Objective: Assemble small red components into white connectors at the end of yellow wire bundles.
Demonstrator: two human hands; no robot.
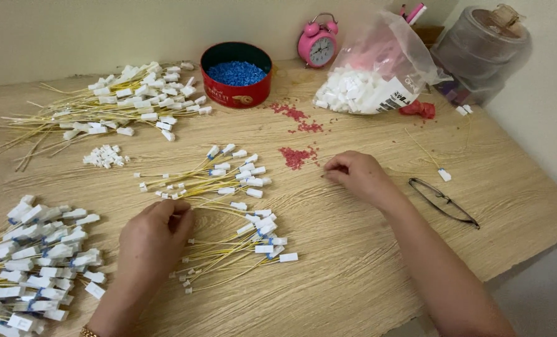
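My left hand (pixel 152 234) rests on the wooden table (pixel 366 262), its fingertips pinched on thin yellow wires from the small bundle of white-tipped wires (pixel 219 181) in front of it. A second small bundle (pixel 241 249) lies just right of that hand. My right hand (pixel 356 175) lies further right with its fingers curled on the tabletop, close to a scatter of tiny red pieces (pixel 296 156). I cannot tell if it holds one.
A large wire bundle (pixel 119 100) lies far left, another (pixel 35 262) near left, with loose white connectors (pixel 105 156). At the back: a red tin of blue pieces (pixel 236 75), a pink alarm clock (pixel 317 42), a plastic bag of white parts (pixel 369 81). Glasses (pixel 444 201) lie right.
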